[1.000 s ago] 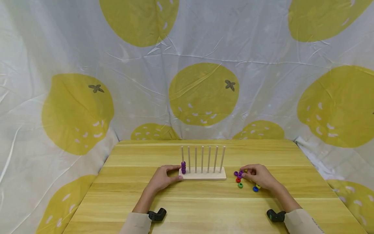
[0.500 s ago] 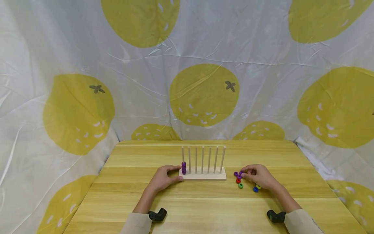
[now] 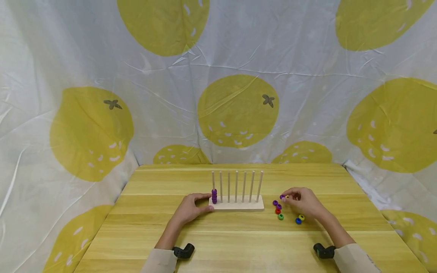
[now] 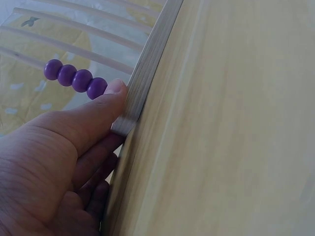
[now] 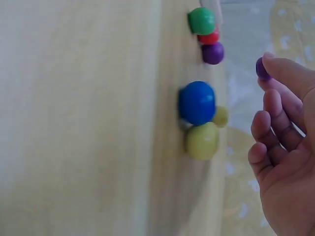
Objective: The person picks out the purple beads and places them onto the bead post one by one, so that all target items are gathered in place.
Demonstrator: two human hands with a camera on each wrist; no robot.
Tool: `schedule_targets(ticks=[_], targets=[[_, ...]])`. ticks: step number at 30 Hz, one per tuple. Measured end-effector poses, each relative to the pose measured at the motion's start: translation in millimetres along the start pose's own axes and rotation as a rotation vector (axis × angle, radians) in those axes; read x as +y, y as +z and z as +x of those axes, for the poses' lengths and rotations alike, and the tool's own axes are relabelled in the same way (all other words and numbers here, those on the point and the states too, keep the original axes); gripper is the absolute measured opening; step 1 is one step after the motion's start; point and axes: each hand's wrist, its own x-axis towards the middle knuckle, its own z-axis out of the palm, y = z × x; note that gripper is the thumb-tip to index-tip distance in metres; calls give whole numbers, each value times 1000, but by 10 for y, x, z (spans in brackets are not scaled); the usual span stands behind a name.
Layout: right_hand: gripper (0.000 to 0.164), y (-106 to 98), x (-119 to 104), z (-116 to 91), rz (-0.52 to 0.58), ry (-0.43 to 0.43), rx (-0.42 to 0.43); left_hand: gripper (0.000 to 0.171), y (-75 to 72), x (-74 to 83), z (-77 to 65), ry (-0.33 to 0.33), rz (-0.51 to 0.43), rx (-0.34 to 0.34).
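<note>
A wooden stand (image 3: pixel 239 206) with a row of upright pegs sits mid-table. Several purple beads (image 4: pixel 75 78) are stacked on its leftmost peg; the other pegs are bare. My left hand (image 3: pixel 188 209) grips the left end of the base, thumb on the near side. To the right of the stand, my right hand (image 3: pixel 305 203) pinches a purple bead (image 5: pixel 262 69) between thumb and forefinger, off the table. Near it lie loose beads: two purple, a red bead (image 3: pixel 278 211), a green bead (image 5: pixel 202 20), a blue bead (image 5: pixel 198 102) and a yellow bead (image 5: pixel 203 141).
Another yellow bead (image 5: pixel 221 117) lies farther back, partly behind the blue one in the right wrist view. The wooden table (image 3: pixel 218 242) ends at a hanging lemon-print cloth (image 3: pixel 239 113). A black wrist camera (image 3: pixel 184 251) sits by the left forearm.
My right hand has risen slightly and shifted back, lifting a purple bead away from the loose ones. The left hand and the stand stay where they were.
</note>
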Motion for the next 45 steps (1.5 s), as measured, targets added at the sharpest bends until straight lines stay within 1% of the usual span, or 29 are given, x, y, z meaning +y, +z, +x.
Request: schedule_targets(ticks=[4, 10, 19, 27, 31, 36, 42, 45], targets=[[15, -96, -115, 12, -6, -42, 38, 52, 4, -4, 0, 3, 0, -1], [17, -265, -305, 27, -7, -96, 65, 51, 1, 4, -6, 6, -9, 1], [20, -464, -580, 78, -51, -144, 103, 50, -5, 19, -10, 4, -11, 3], [24, -606, -841, 159, -28, -162, 121, 50, -4, 34, -16, 3, -11, 7], [25, -646, -990, 218, -30, -172, 114, 50, -3, 35, -16, 9, -12, 14], [25, -658, -1158, 296, -19, -219, 100, 50, -6, 33, -15, 20, 0, 14], [24, -635, -1366, 371, 17, -242, 89, 50, -14, 50, -22, 25, -4, -5], [24, -594, -1480, 415, 37, -262, 78, 50, -14, 49, -23, 20, -4, 0]])
